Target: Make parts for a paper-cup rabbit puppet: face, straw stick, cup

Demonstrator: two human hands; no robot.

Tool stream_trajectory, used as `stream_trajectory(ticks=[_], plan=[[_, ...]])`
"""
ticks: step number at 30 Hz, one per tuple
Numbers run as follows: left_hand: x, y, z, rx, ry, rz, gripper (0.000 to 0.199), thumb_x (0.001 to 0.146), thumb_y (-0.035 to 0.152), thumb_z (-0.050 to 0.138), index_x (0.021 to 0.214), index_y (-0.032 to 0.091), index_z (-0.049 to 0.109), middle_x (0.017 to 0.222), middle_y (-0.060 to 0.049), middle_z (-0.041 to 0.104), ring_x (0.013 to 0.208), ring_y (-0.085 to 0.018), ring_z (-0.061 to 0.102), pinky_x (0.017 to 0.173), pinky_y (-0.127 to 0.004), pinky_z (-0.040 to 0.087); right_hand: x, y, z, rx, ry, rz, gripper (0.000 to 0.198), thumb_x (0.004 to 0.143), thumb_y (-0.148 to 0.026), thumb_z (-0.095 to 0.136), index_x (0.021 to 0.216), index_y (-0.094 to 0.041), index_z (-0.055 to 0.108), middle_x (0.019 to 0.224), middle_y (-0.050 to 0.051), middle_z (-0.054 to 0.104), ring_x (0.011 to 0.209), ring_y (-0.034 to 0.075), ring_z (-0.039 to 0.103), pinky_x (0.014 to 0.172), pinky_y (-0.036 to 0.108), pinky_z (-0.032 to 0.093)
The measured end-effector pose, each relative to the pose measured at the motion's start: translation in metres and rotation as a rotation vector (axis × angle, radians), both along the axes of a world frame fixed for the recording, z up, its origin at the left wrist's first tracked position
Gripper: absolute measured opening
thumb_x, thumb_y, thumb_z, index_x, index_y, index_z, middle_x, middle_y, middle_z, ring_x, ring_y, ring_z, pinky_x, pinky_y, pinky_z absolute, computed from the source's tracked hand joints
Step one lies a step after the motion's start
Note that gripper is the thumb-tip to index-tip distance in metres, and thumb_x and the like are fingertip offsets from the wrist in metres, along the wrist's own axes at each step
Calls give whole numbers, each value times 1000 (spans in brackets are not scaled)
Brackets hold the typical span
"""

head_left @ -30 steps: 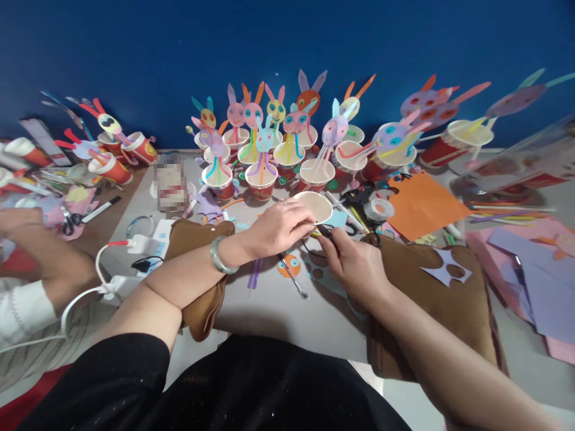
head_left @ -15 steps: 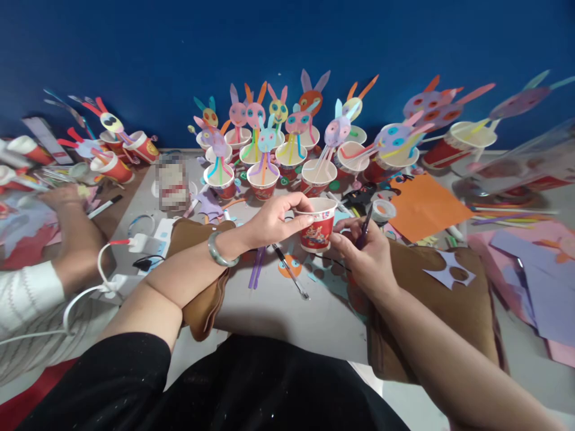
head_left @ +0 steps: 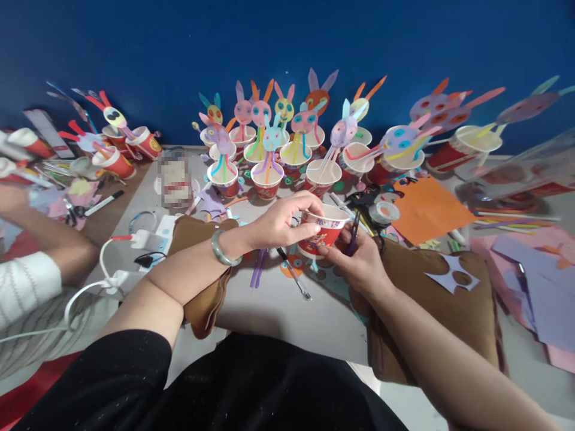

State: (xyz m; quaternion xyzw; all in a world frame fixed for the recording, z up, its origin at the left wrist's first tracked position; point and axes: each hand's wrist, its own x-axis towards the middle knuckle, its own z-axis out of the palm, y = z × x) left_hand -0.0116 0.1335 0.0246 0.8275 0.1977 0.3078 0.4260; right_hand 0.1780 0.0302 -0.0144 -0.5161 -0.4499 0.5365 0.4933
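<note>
My left hand [head_left: 287,222] grips a red and white paper cup [head_left: 324,230] with a printed cartoon, fingers over its rim and thumb on its outer wall. The cup tilts a little and hangs above the table. My right hand [head_left: 359,263] is closed on a slim dark purple tool [head_left: 354,232] whose kind I cannot make out. Its thumb and fingertips meet the cup's lower right side. Under the cup, a clear pen with a black cap [head_left: 294,274] lies beside an orange paper disc with eyes [head_left: 291,266]. Purple strips [head_left: 258,269] lie to the left.
Several paper cups with rabbit-faced paper figures [head_left: 272,140] stand along the blue wall. Brown cushions [head_left: 422,323] flank the work spot. Right are a tape roll [head_left: 385,212], orange paper [head_left: 431,209] and purple sheets [head_left: 539,275]. Left are chargers [head_left: 150,239] and another person's arm [head_left: 67,239].
The cup has tilted and moved slightly right, with my left hand following. My right hand has turned and come against the cup's lower side. The other person's hand has shifted left.
</note>
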Motion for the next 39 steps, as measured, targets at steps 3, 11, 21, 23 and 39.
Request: stream_trajectory(ticks=[3,11,21,23,39], plan=[[0,3,-6,118,26,0,33,82,28,72,113,20,65,134,-15,64,134,-30,59,113,-49,51,1,2,0,26,-35,-59,53,73,-53,90,102,-26,56,87,2,68,75,21,68,58,33,58],[2,2,-15,181,95,-15,47,79,19,72,125,20,60,144,-19,57,146,-32,52,120,-53,47,0,2,-1,66,-93,-121,58,70,-56,91,107,-26,56,90,3,68,85,23,67,63,35,58],[3,1,-16,78,55,25,37,83,16,67,119,20,61,145,-17,57,148,-28,50,117,-46,51,0,1,-4,104,-148,-167,52,73,-50,90,105,-26,57,96,4,69,77,21,68,58,32,56],[3,0,-16,77,34,21,38,81,15,69,118,19,61,142,-18,58,146,-30,52,114,-45,54,0,1,-4,97,-141,-176,54,72,-50,91,106,-25,57,95,4,69,75,20,66,57,32,56],[3,0,-14,55,-15,55,16,100,31,52,109,19,60,136,-17,63,142,-26,55,108,-41,54,2,1,-7,103,-167,-193,51,72,-49,92,99,-25,55,83,-1,64,67,16,60,56,30,52]])
